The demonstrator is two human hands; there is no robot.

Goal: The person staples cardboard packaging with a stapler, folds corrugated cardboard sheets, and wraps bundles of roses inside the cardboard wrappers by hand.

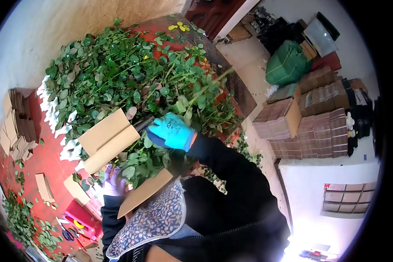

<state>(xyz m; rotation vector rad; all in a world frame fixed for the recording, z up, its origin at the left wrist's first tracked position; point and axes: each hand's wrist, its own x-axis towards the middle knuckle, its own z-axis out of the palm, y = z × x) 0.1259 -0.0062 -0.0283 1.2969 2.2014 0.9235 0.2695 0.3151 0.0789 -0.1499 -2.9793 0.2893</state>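
My right hand (172, 131), in a blue work glove, is closed around a dark elongated tool (143, 123) whose kind I cannot make out. The tool's end meets the edge of a folded piece of corrugated cardboard (111, 148), lying tilted over leafy stems. My left hand (113, 182), in a thin purple glove, is just below the cardboard's lower end, beside green leaves (139, 166); its fingers look stretched and apart. Another cardboard sheet (145, 192) stands slanted close to my body, near my left wrist.
A large heap of leafy stems (118, 70) covers the red table (43, 153). Stacked cardboard pieces (17, 126) are at the left. A pink container (83, 220) and scissors (68, 235) lie lower left. Boxes (310, 126) and a green sack (287, 63) stand at right.
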